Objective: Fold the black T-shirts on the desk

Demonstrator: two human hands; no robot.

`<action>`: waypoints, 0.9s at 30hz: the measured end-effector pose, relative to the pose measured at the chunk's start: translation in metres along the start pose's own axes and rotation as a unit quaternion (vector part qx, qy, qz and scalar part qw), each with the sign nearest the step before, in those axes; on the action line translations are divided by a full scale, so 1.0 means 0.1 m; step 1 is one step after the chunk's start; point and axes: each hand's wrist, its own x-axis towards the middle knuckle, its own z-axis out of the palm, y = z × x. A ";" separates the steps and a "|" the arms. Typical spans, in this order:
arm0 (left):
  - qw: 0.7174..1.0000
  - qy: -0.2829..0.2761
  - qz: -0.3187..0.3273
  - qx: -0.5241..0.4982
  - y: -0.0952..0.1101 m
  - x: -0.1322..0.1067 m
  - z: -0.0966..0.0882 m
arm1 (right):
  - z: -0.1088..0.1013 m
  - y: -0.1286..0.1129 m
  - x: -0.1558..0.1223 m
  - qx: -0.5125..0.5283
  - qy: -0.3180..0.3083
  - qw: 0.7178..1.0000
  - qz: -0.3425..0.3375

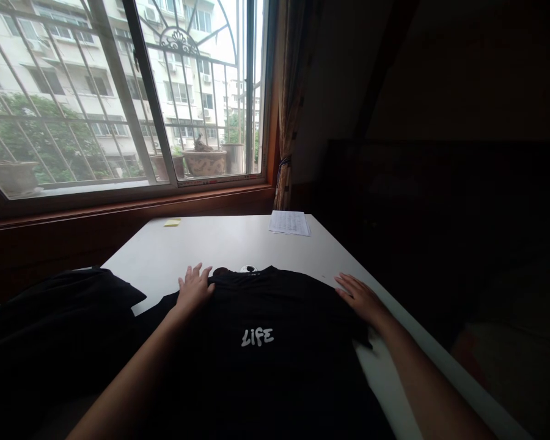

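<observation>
A black T-shirt [275, 379] lies spread over the white table [211, 238], with white lettering that appears upside down to me. Its hem runs off the bottom of the view. My left hand [195, 288] rests on the shirt's upper left edge, fingers spread. Over at the upper right edge, my right hand [358, 297] has its fingers stretched out at the cloth's border; whether it presses on the cloth I cannot tell. Between the hands, a small black-and-white round item [248, 269] shows just behind the collar, mostly hidden.
More black cloth [59, 324] is heaped at the left. Toward the table's far edge lie a stack of papers [289, 223] and yellow sticky notes [173, 222]. Beyond stands a barred window [201, 91] with a curtain [288, 122] beside it. The right side is dark.
</observation>
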 end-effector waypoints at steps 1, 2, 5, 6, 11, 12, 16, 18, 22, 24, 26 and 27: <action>1.000 0.007 0.024 -0.012 0.10 0.01 -0.03 | 0.00 -0.01 -0.01 0.006 0.008 1.000 -0.001; 0.998 0.013 0.052 -0.026 0.23 0.02 -0.05 | -0.01 -0.01 -0.02 0.013 0.015 1.000 -0.003; 0.989 0.008 0.125 -0.078 0.67 0.06 -0.04 | -0.01 -0.01 -0.04 0.034 0.035 0.999 -0.014; 0.985 0.002 0.143 -0.098 0.82 0.08 -0.01 | -0.01 0.00 -0.04 0.039 0.041 0.998 -0.018; 0.970 -0.048 0.149 -0.186 1.43 0.30 0.24 | -0.02 0.02 -0.05 0.052 0.069 0.996 -0.029; 0.969 -0.057 0.137 -0.199 1.50 0.35 0.29 | -0.03 0.02 -0.05 0.053 0.070 0.996 -0.028; 0.966 -0.076 0.080 -0.232 1.68 0.53 0.45 | -0.05 0.00 -0.05 0.060 0.070 0.995 -0.030; 0.967 -0.078 0.061 -0.237 1.72 0.59 0.50 | -0.06 -0.01 -0.04 0.057 0.073 0.995 -0.034; 0.964 -0.081 0.061 -0.244 1.78 0.64 0.55 | -0.07 -0.02 -0.04 0.051 0.074 0.995 -0.035; 0.962 -0.079 0.070 -0.252 1.80 0.64 0.58 | -0.09 -0.03 -0.04 0.058 0.070 0.995 -0.029; 0.961 -0.072 0.072 -0.257 1.81 0.64 0.61 | -0.10 -0.05 -0.05 0.066 0.068 0.995 -0.024; 0.961 -0.068 0.071 -0.257 1.80 0.64 0.62 | -0.11 -0.06 -0.05 0.069 0.070 0.995 -0.023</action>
